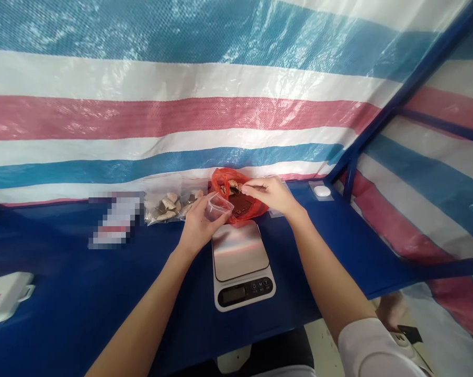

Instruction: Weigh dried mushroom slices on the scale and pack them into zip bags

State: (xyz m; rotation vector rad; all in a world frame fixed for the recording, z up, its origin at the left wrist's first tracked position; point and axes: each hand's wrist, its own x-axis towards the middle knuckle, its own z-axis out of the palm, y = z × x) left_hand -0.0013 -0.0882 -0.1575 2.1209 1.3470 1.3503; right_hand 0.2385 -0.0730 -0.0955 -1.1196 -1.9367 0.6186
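My left hand (199, 222) is closed around a small clear plastic bag (219, 205), its mouth held open above the far end of the scale. Just behind it, a red plastic bag (256, 210) lies open, with pale and brown dried slices (232, 185) and darker brown matter showing inside. Over this red bag, my right hand (273, 193) is pinched at the fingertips; whatever lies between them is too small to make out. A white kitchen scale (241, 254) with a shiny metal plate sits in front of both hands.
Left of the red bag are clear bags of dried slices (168, 206) and a blurred packet (116, 220). A white device (7, 296) lies at far left, a white oval object (322, 191) at the right. Striped sheeting (181, 115) and a blue frame (409, 89) enclose the blue table (330, 246).
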